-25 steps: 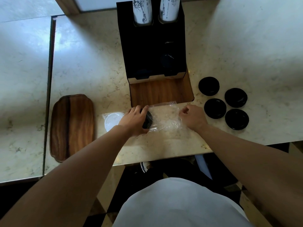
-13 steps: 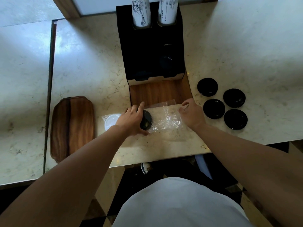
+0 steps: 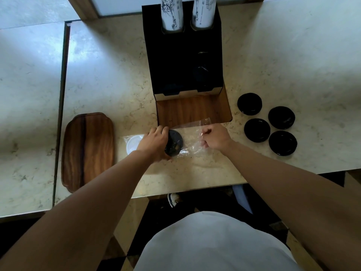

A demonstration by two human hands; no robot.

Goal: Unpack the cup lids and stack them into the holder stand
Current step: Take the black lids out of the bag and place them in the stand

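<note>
We see a marble tabletop [image 3: 109,79] with the black holder stand [image 3: 183,61] at far centre, its wooden base [image 3: 193,112] facing us and two paper cup stacks [image 3: 172,14] in the top slots. A wooden tray [image 3: 88,151] lies at left. Four black lids [image 3: 267,124] sit loose at right, well apart from the stand. Near centre is a clear plastic sleeve [image 3: 193,137] lying flat. Left hand [image 3: 154,143] has fingers curled around a black lid stack [image 3: 174,143] at the sleeve's left end. Right hand [image 3: 214,137] has fingers pinched on the sleeve's right end. A white lid [image 3: 132,143] sits just left of the left hand, still bagged. We judge the lids light, thin and fairly stiff, best held by the rim; the sleeve is soft, slippery and crinkly, so pinch its loose end and pull.
</note>
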